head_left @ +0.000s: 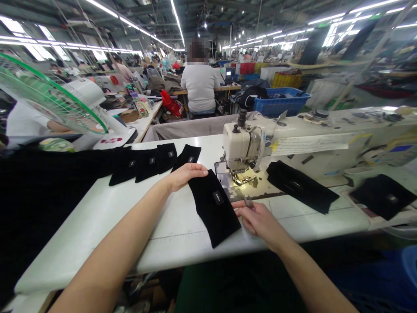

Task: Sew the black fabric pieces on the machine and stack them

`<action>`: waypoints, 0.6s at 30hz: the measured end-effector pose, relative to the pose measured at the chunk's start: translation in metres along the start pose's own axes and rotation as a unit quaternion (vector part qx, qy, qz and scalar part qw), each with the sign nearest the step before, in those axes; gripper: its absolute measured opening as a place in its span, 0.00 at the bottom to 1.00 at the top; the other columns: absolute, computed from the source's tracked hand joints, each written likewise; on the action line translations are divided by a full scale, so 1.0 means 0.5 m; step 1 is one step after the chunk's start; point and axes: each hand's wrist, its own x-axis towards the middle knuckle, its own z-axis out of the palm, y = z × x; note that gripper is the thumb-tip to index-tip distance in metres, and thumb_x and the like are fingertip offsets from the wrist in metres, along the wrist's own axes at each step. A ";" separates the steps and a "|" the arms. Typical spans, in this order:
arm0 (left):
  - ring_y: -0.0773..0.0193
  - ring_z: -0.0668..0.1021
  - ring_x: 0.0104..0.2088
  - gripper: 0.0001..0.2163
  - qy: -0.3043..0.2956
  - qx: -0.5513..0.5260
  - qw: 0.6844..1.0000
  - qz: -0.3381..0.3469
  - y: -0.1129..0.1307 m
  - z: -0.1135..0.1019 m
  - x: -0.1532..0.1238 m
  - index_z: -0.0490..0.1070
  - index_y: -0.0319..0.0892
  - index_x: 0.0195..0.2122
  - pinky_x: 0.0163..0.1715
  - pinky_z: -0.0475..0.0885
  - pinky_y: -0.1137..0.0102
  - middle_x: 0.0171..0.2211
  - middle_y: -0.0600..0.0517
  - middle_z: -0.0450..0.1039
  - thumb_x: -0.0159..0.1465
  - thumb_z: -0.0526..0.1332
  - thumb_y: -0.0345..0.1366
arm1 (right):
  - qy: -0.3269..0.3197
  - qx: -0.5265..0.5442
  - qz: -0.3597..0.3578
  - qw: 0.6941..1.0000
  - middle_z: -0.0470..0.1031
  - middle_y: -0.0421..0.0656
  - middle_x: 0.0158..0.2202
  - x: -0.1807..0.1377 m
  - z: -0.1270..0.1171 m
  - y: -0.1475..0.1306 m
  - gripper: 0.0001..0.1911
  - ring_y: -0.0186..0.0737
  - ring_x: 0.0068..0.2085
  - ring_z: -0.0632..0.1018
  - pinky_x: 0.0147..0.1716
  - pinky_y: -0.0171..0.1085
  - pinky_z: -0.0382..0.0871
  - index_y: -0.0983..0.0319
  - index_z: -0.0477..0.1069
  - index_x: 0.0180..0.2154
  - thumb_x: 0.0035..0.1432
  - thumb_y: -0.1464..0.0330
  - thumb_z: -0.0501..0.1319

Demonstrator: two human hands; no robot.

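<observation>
Black cloth piece (215,206) lies flat before the sewing machine (243,150). Left hand (185,174) presses its top edge, fingers together; right hand (259,219) pinches small snips (246,201). Keeping the cloth flat would help.

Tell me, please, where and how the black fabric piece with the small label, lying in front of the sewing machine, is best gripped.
Probably pinch the black fabric piece at its near, lower end, coming from the table's front edge. It lies flat; the left hand rests on its far corner, the right hand is beside its right edge, and that end is uncovered.
</observation>
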 end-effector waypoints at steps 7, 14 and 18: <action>0.63 0.76 0.31 0.18 -0.051 0.040 0.998 0.007 0.021 0.063 -0.029 0.77 0.40 0.32 0.33 0.70 0.69 0.31 0.51 0.78 0.50 0.74 0.48 | 0.033 -0.087 -0.126 0.988 0.73 0.37 0.27 0.002 0.010 0.013 0.12 0.33 0.26 0.71 0.28 0.32 0.64 0.62 0.76 0.38 0.56 0.61 0.64; 0.51 0.80 0.38 0.25 0.055 0.273 0.955 0.104 0.020 0.053 0.015 0.78 0.42 0.36 0.42 0.76 0.59 0.35 0.46 0.80 0.59 0.58 0.60 | 0.252 -0.144 -0.323 0.901 0.78 0.40 0.32 -0.074 -0.063 0.027 0.13 0.36 0.32 0.77 0.33 0.33 0.71 0.60 0.77 0.39 0.64 0.59 0.59; 0.46 0.75 0.56 0.25 0.210 0.505 0.806 0.225 -0.030 -0.041 0.082 0.77 0.40 0.45 0.62 0.65 0.53 0.54 0.43 0.76 0.61 0.50 0.52 | 0.626 -0.079 -0.322 0.706 0.78 0.43 0.35 -0.140 -0.261 0.016 0.18 0.44 0.38 0.79 0.41 0.42 0.74 0.62 0.75 0.41 0.56 0.55 0.65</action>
